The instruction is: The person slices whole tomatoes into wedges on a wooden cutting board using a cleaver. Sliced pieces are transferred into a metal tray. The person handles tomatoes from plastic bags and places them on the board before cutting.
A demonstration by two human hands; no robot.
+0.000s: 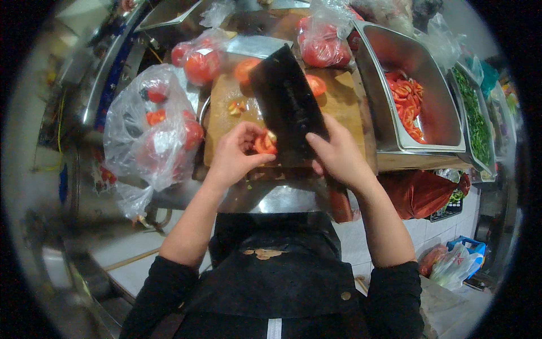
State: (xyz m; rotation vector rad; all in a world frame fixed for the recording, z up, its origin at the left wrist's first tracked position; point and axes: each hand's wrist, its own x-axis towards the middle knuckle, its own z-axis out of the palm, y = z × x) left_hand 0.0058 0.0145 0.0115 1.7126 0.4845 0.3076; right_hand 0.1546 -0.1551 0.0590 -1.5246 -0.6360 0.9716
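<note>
On the wooden cutting board (345, 120) my left hand (237, 150) holds a piece of cut tomato (265, 144) by its fingers. My right hand (338, 154) grips a cleaver with a broad dark blade (290, 97), tilted over the board just right of that piece. The blade hides part of the board and whatever lies under it. Beyond my left hand sit small yellowish-red tomato scraps (236, 108). Farther back a tomato (245, 70) shows left of the blade, and a cut tomato (316, 84) shows on its right.
Left of the board lies a clear plastic bag (148, 131) of tomatoes. More bagged tomatoes stand behind at left (203, 63) and right (326, 46). A deep steel pan (444, 106) with sliced tomatoes (404, 99) stands at right, beside a tray of chopped greens (472, 114).
</note>
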